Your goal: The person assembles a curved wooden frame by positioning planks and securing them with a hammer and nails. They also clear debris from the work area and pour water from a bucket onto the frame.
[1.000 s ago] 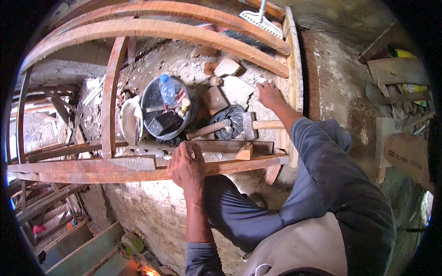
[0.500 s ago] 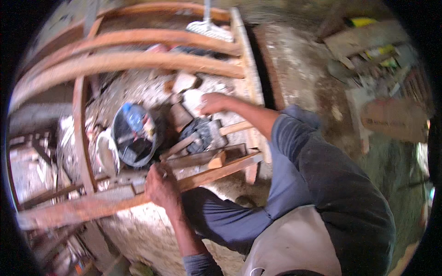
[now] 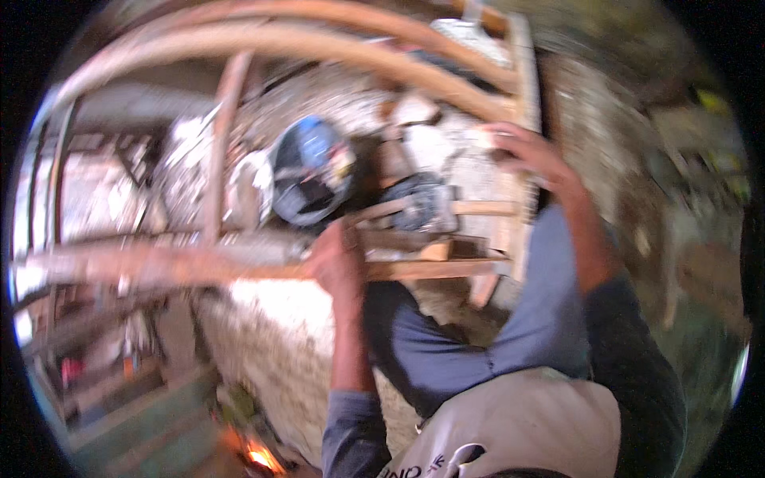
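Observation:
My left hand (image 3: 339, 256) is closed over the front wooden beam (image 3: 422, 269) of a rough timber frame. Just past its fingers lies a wooden handle (image 3: 381, 209), leading toward a crumpled dark plastic bag (image 3: 418, 199). My right hand (image 3: 522, 151) hovers by the frame's right-hand post (image 3: 523, 88), its fingers bent. Something pale shows at its fingertips, but blur hides whether it is held. Below that hand, a second wooden handle (image 3: 482, 208) lies beside the bag. A dark bucket (image 3: 307, 209) holding a blue-tinted clear bottle (image 3: 315, 142) stands left of the bag.
Long curved-looking rails (image 3: 319, 44) cross the far side, and an upright (image 3: 221, 151) stands at left. Pale blocks (image 3: 416, 110) lie inside the frame. A white rake-like head (image 3: 470, 40) rests at the far right corner. A bright orange glow (image 3: 261, 456) shows at lower left.
My right hand has drawn back from the pale block toward the right post. My left hand stays on the front beam. The whole view has swung, shifting the frame rightward in the picture.

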Demonstrator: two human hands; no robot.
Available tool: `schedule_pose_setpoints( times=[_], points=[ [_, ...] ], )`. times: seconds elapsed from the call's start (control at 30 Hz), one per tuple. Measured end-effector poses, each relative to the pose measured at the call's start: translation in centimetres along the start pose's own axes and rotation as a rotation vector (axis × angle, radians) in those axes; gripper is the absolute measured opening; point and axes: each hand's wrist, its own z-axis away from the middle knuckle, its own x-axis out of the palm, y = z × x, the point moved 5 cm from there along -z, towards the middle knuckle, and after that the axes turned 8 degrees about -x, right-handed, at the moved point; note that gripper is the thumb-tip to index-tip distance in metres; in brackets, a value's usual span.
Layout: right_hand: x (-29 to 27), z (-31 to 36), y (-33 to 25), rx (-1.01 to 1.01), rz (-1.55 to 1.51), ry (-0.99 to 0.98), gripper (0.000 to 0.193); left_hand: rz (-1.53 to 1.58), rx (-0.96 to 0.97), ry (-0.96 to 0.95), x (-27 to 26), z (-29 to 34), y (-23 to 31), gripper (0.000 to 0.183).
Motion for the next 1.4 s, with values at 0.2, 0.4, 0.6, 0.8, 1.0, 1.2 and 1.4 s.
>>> schedule_pose_setpoints(
  times=[0.2,0.4,0.6,0.8,1.0,1.2,1.4],
  points=[
    [3.8,0.0,-0.5,0.178,-0.064,-0.076,0.055,0.025,-0.031,-0.072,-0.1,-0.5,-0.2,0.020],
    [9.4,-0.1,-1.2,0.138,0.016,-0.286,0.052,0.018,-0.042,-0.046,-0.7,-0.7,0.1,0.021],
    [14.5,-1.9,-5.7,0.063,-0.180,-0.076,0.056,0.032,-0.008,0.022,-0.9,-0.6,0.0,0.019],
    [20.8,-3.7,-10.9,-0.054,-0.426,-0.089,0.059,0.051,-0.027,-0.053,-0.5,-0.3,-0.4,0.017],
    [22.7,-2.7,-10.8,0.013,-0.569,0.133,0.058,0.031,-0.034,-0.015,-0.6,-0.4,-0.4,0.016],
    [24.1,-1.2,-12.4,-0.066,-0.524,0.167,0.058,0.068,-0.045,0.053,-0.1,-0.1,-1.1,0.017],
    [30.1,0.5,-17.4,-0.527,-0.237,-0.034,0.048,0.138,-0.242,0.207,-2.1,-0.7,-0.1,0.012]
  ],
)
